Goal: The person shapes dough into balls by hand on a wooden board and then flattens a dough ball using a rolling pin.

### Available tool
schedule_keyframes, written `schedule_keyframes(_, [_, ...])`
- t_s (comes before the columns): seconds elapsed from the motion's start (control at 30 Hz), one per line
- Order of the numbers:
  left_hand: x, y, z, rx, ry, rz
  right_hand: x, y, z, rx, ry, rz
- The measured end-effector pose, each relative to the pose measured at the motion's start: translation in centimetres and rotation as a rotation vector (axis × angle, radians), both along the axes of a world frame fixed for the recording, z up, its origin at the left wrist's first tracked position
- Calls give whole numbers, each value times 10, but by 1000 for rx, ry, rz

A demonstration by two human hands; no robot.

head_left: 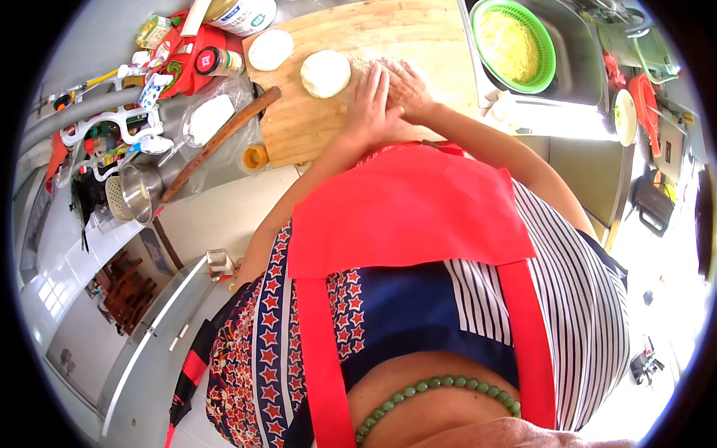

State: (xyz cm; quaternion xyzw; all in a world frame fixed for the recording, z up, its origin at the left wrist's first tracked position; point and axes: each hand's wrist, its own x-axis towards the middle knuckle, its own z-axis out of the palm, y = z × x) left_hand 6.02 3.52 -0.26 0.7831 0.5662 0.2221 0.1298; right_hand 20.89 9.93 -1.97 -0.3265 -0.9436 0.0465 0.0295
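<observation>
Both hands meet on the wooden board (418,30), over a patch of white flour. My left hand (368,108) lies with its fingers stretched forward, and its fingertips touch or overlap my right hand (409,91), whose fingers are also laid out flat. Anything under the palms is hidden. Just left of my left hand sits a round pale dough ball (326,74). A second, flatter dough piece (271,50) rests near the board's left edge.
A long wooden stick (224,142) lies left of the board, beside a white block (211,119) on plastic, a spice jar (218,62) and a small orange-yellow container (255,157). On the right, a green basket (550,63) of pale shreds stands in the sink (582,45).
</observation>
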Motion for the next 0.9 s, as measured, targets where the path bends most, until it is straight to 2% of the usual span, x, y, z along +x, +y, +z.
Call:
schedule_keyframes(0.07, [2, -6, 1, -30, 10, 9, -7, -4, -9, 54, 63, -54])
schedule_keyframes(0.17, [1, -6, -3, -79, 38, 15, -15, -3, -9, 35, -72, -69])
schedule_keyframes(0.2, [-2, -7, -3, -93, 44, 13, -19, -2, -9, 35, 2, -91])
schedule_keyframes(0.33, [-7, 3, 8, -118, 37, -22, -15, 5, 3, -140, -129, -40])
schedule_keyframes(0.47, [3, 8, 12, -144, 61, -45, 7, 4, 10, -49, -60, -58])
schedule_keyframes(0.57, [7, 5, -9, -102, 1, -59, 9, 4, -2, -61, -31, -80])
schedule_keyframes(0.73, [6, 9, -10, -114, 9, -28, 13, 16, -3, -83, 15, -50])
schedule_keyframes(0.77, [7, 13, -10, -132, 10, -28, 17, 25, -2, -163, 45, -18])
schedule_keyframes(0.83, [3, 5, -2, -119, -242, 55, 24, 36, 5, -336, 104, 42])
schedule_keyframes(0.87, [-2, 5, 2, -111, -367, 90, 31, 35, 8, -519, 471, -174])
schedule_keyframes(0.9, [-6, 8, 6, -106, -497, 124, 33, 45, 9, -508, 500, -288])
